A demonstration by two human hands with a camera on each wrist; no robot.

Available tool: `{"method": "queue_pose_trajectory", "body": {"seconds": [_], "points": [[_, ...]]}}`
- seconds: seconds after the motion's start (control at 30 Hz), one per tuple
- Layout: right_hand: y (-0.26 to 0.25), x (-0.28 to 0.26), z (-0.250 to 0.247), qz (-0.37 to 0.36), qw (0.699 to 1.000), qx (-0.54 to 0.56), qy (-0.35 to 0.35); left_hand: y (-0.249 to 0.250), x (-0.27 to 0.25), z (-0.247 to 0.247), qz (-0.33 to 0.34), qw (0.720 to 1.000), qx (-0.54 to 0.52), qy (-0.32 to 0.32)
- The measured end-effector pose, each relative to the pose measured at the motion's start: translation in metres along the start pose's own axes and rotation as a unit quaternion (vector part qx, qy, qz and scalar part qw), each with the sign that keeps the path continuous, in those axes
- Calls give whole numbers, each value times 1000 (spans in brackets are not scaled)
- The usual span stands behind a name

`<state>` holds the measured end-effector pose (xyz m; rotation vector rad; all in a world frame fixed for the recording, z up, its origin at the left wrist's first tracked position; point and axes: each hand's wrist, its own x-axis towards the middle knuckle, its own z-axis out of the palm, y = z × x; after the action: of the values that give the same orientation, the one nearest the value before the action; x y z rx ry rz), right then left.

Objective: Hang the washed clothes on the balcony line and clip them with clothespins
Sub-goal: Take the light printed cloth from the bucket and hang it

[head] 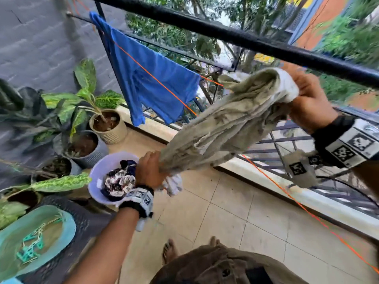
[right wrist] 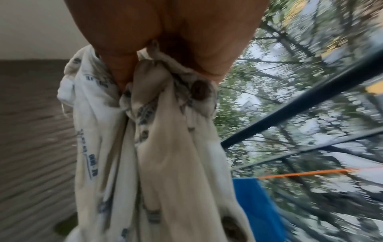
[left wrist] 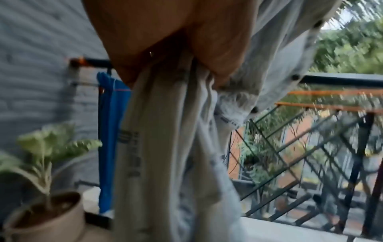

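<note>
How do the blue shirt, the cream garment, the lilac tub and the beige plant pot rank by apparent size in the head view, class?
1. Blue shirt and cream garment: similar, and the garment is nearer the camera, so unranked.
2. Lilac tub.
3. Beige plant pot.

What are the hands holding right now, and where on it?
Both hold one bunched beige garment, stretched between them. The right hand grips its upper end near the railing; the left hand grips its lower end above the basin.

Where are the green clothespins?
In the head view, the clothespins lie in a teal tray at the bottom left, near the potted plants.
</note>
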<state>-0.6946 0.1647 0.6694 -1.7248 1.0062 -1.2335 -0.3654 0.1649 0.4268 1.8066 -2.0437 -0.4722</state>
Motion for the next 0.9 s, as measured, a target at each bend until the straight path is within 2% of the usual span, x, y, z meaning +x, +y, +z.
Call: {"method": "queue_pose_trajectory", "body": {"seconds": [0.13,0.27,0.4,0.6,0.7,0.9], "points": [[65,-53,-51,120,991,-53,32,1,4,-45,7,997,70,41],[102,-84,-64,154,987,-49,4,36,17,-90,39,987,101,116],[126,-94,-68,185,982,-32,-29,80,36,-132,70,977,103,171],[159,-79,-67,172,982,-77,-20,158,67,-187,170,953,114,223],[164,-71,-56,160,985,-64,-12,207,82,-203,217,938,110,246],[163,-55,-54,143,988,-55,-6,273,123,-196,248,934,81,244]]}}
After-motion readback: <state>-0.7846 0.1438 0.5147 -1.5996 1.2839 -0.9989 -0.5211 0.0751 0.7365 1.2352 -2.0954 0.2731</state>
